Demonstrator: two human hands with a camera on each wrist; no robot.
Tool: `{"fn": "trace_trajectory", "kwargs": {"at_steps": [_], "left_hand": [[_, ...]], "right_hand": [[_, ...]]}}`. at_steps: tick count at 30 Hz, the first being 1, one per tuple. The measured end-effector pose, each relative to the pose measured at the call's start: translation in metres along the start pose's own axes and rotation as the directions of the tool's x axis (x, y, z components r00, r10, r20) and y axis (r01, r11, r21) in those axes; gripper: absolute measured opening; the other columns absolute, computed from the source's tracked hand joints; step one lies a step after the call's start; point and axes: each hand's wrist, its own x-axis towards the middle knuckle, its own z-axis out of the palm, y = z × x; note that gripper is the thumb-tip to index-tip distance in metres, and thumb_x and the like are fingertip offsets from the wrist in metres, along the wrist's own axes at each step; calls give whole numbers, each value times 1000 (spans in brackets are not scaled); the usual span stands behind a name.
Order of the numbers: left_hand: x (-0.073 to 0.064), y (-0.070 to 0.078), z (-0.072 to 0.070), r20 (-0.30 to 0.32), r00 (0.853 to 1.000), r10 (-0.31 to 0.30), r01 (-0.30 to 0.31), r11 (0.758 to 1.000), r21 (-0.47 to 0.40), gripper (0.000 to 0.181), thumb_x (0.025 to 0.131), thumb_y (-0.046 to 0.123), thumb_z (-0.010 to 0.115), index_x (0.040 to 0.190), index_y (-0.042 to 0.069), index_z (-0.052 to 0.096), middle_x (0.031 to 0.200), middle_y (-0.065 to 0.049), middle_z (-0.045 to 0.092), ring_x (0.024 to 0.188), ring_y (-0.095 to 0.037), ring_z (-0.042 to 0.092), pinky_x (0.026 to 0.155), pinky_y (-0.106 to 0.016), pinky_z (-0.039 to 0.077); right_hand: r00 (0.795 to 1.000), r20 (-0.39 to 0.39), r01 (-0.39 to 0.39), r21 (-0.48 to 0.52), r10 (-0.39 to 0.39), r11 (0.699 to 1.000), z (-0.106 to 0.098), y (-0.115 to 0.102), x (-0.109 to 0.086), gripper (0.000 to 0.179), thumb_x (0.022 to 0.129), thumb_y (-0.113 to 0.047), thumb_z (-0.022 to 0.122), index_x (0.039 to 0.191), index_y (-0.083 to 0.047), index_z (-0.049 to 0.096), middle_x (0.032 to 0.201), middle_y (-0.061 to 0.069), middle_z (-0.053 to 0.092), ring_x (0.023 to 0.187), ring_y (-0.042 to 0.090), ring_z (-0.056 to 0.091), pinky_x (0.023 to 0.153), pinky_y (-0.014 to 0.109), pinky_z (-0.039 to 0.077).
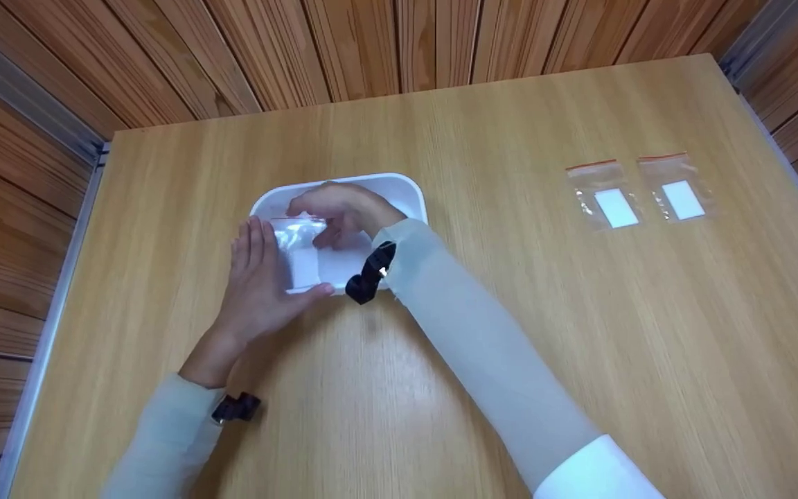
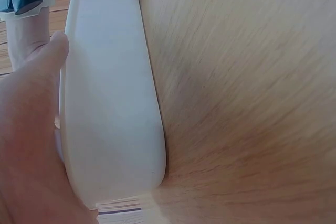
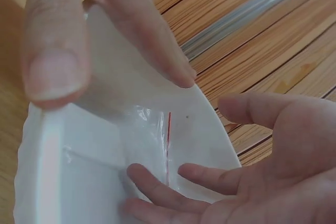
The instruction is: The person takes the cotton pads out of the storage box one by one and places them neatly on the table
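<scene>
My left hand (image 1: 257, 291) rests along the left rim of the white plastic tray (image 1: 402, 190), its fingers straight. Its thumb (image 2: 58, 51) lies on the tray's near rim. Inside the tray, at the left, lies a clear zip bag (image 1: 305, 242) with a red line along its far edge; a white rectangle shows in it or under it. Over the tray reaches my right hand (image 1: 343, 204), palm side visible in the right wrist view, fingers (image 3: 157, 187) spread and loosely bent beside the bag. Whether they touch the bag cannot be told.
To the right on the wooden table (image 1: 496, 152) lie two clear zip bags, a nearer-left one (image 1: 616, 208) and a right one (image 1: 683, 199), each with a white rectangle inside. Wood-plank walls (image 1: 350, 48) with metal corner posts surround the table.
</scene>
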Motion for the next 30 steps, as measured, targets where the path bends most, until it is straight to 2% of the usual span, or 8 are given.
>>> {"fn": "trace_trajectory", "kwargs": {"at_steps": [3, 7, 10, 12, 17, 21, 26, 30], "left_hand": [[-1, -1, 1, -11, 1000, 5, -5, 1000, 10, 132, 81, 76, 63, 159, -4, -7, 167, -20, -19, 154, -41, -15, 122, -58, -6], [-2, -2, 1, -17, 1000, 11, -11, 1000, 21, 132, 81, 77, 62, 159, -4, -7, 167, -19, -18, 154, -41, -14, 122, -58, -5], [-2, -2, 0, -13, 1000, 10, -10, 1000, 19, 133, 81, 78, 61, 159, -4, -8, 167, -18, -20, 154, -39, -16, 122, -57, -8], [-1, -1, 0, -12, 1000, 13, -13, 1000, 7, 133, 81, 78, 61, 159, -4, -9, 167, -18, -20, 154, -38, -17, 122, -56, -10], [-1, -1, 0, -9, 1000, 19, -19, 999, -27, 133, 82, 76, 64, 159, -3, -11, 166, -18, -22, 153, -38, -20, 122, -55, -12], [-1, -1, 0, -15, 1000, 21, -21, 999, -25, 133, 82, 75, 64, 159, -3, -10, 167, -18, -21, 153, -39, -19, 122, -56, -10], [-1, -1, 0, -21, 1000, 21, -21, 1000, -8, 132, 83, 73, 64, 159, -4, -10, 167, -21, -19, 153, -41, -17, 122, -59, -7], [-1, -1, 1, -16, 1000, 16, -16, 1000, 2, 132, 82, 75, 64, 159, -3, -10, 167, -19, -20, 153, -40, -17, 122, -59, -6]], "right_hand": [[999, -44, -34, -56, 31, 998, -1, -2, -3, 60, 100, -37, 63, 152, -16, 43, 149, 8, 49, 120, 30, 63, 106, 46, 48], [995, -74, -75, -231, 60, 970, 1, -3, -9, 54, 99, -44, 63, 144, -16, 53, 139, 10, 58, 116, 28, 64, 102, 44, 51], [998, -51, -58, -323, 44, 945, 4, -4, -11, 51, 98, -48, 61, 138, -16, 59, 133, 11, 62, 116, 27, 64, 102, 43, 50], [999, -28, -31, -336, 23, 941, 6, -4, -11, 52, 98, -48, 61, 138, -15, 59, 134, 13, 61, 117, 29, 64, 102, 44, 50], [1000, 19, 13, -206, -10, 978, 10, -2, -8, 58, 99, -43, 62, 146, -11, 51, 148, 11, 51, 128, 32, 58, 107, 46, 48], [999, 5, 39, -55, -39, 998, 10, 1, -3, 57, 100, -34, 63, 150, -13, 44, 151, 5, 47, 129, 31, 56, 108, 44, 47], [999, -19, 50, 96, -48, 994, 6, 4, 9, 49, 100, -29, 63, 145, -16, 49, 144, 4, 50, 116, 30, 64, 104, 42, 51], [999, -13, 52, 151, -51, 987, 5, 3, 6, 50, 99, -30, 66, 144, -14, 51, 145, 5, 51, 108, 27, 68, 101, 41, 53]]}}
